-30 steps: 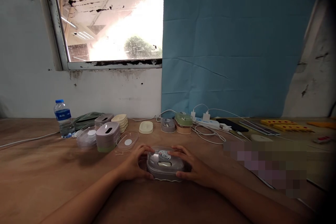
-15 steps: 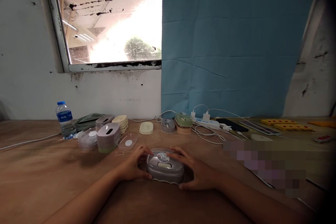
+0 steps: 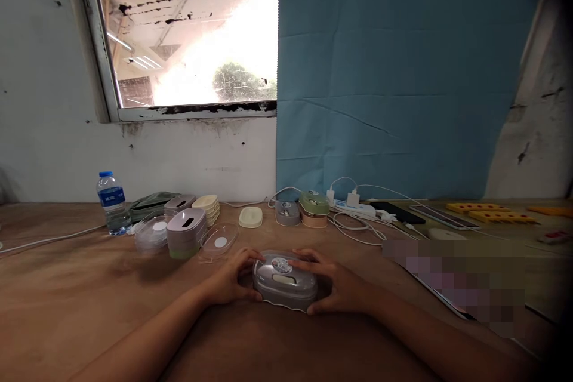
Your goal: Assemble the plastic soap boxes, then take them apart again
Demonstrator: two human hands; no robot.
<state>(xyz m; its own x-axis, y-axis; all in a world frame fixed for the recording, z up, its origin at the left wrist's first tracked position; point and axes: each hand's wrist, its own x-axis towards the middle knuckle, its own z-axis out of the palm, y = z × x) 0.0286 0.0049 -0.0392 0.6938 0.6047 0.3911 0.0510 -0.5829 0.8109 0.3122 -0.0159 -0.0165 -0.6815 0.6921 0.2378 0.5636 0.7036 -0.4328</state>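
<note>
A grey oval box with a see-through domed lid [image 3: 284, 283] rests on the wooden table in front of me. Its lid carries a round printed sticker, and a pale slot-shaped patch shows beneath. My left hand [image 3: 235, 277] grips the left end, thumb low at the near side and fingers on the lid. At the right end my right hand [image 3: 338, 283] holds the box too, with fingers reaching over the lid and the thumb at the lower near edge. The hands hide both ends of the box.
Left of the box stand stacked lilac boxes [image 3: 185, 233], clear lids [image 3: 154, 233], cream pieces [image 3: 208, 206] and a water bottle [image 3: 111, 203]. Behind it are a cream tray [image 3: 250, 217], a closed grey box [image 3: 287, 213] and a green box [image 3: 313, 203]. Cables and a power strip [image 3: 353, 209] lie right.
The box and both hands appear very slightly further right and up, while the whole view has also shifted a little. The grip on the box looks the same.
</note>
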